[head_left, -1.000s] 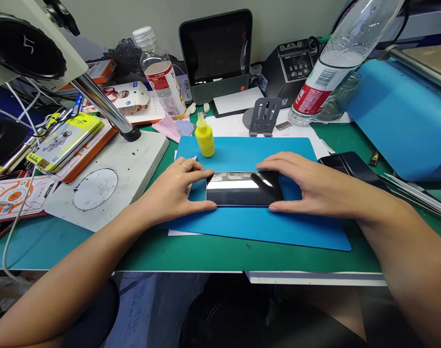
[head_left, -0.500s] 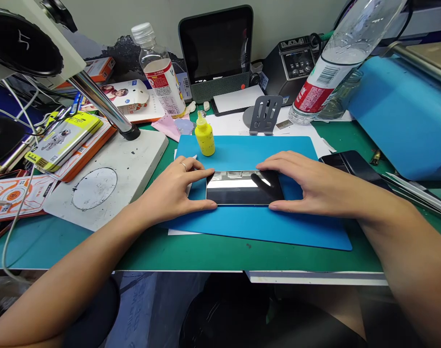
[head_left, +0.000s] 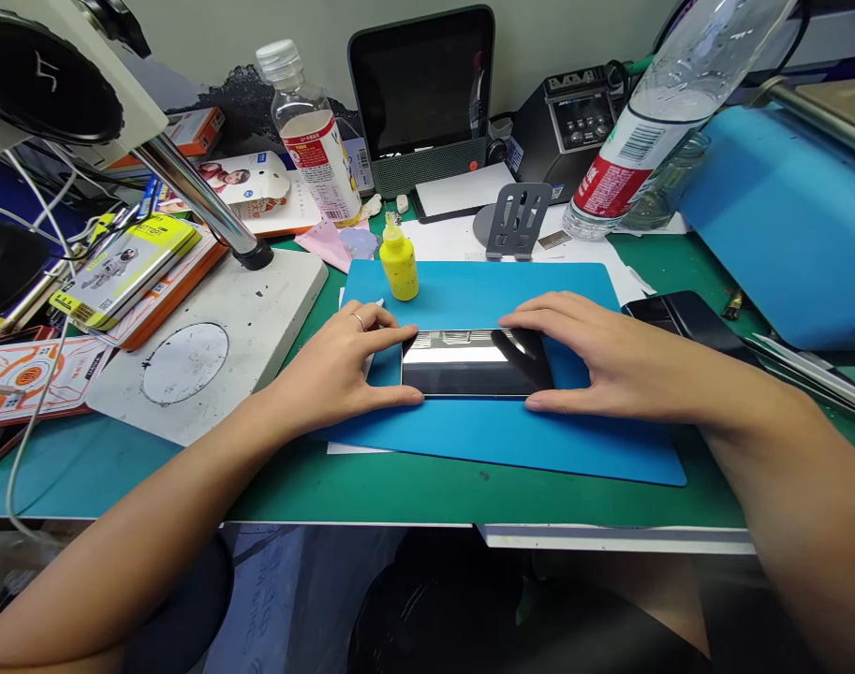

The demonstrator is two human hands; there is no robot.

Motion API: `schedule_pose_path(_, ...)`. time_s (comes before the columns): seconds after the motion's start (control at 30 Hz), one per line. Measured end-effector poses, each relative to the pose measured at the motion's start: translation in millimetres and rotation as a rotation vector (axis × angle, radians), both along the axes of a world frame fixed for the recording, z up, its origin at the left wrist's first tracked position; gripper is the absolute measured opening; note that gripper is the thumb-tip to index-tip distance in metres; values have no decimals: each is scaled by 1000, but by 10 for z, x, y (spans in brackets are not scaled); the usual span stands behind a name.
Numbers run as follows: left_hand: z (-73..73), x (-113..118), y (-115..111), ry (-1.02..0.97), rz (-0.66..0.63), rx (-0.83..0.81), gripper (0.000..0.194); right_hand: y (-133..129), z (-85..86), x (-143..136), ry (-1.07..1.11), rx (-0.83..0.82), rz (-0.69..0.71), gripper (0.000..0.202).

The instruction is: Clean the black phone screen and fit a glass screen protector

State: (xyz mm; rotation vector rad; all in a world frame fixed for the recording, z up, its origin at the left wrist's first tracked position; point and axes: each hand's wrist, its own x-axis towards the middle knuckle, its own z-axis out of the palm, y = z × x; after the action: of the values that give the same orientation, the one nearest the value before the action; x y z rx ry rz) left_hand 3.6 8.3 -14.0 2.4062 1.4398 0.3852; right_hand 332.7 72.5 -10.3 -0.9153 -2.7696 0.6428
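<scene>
A smartphone (head_left: pixel 469 374) with a dark, glossy screen lies sideways on the blue mat (head_left: pixel 511 435), reflecting a bright band of light. At its left end, my left hand (head_left: pixel 353 365) grips the long edges between thumb and fingers; a ring is on one finger. My right hand (head_left: pixel 596 360) holds the right end the same way, thumb on the near edge and fingertips on the far edge. Just behind the phone stands a small yellow bottle (head_left: pixel 399 267) with a narrow tip.
A microscope-like stand has a white base (head_left: pixel 209 346) at left, beside stacked boxes (head_left: pixel 128 271). Behind are a drink bottle (head_left: pixel 311 140), a dark tablet-like screen (head_left: pixel 423 89), a metal phone stand (head_left: pixel 518 220) and a tilted bottle (head_left: pixel 624 154). Another dark phone (head_left: pixel 686 318) lies right.
Both hands keep their hold on the phone with almost no movement. The whole view has shifted very slightly.
</scene>
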Motion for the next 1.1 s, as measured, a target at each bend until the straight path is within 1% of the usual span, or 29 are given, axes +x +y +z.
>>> schedule_pose_path(0.1,31,-6,-11,1,6,-34,71,13,-18,10,-15,-5,-1,84)
schedule_pose_path(0.2,96,-29,-33,17,-3,-60,73,14,-12,13,-19,-5,-2,85)
schedule_pose_path(0.3,158,-57,-56,48,-9,-58,67,5,12,7,-19,-1,-2,84)
schedule_pose_path(0.4,185,-64,-65,69,-12,-52,61,-2,33,0,-29,2,-3,84)
schedule_pose_path(0.6,192,-27,-63,87,-24,-52,59,5,30,15,-43,3,-2,85)
schedule_pose_path(0.9,153,-46,-38,99,-42,-26,72,9,15,30,-24,25,3,83)
schedule_pose_path(1.1,142,-45,-23,94,-38,-31,71,13,13,30,-29,29,2,83)
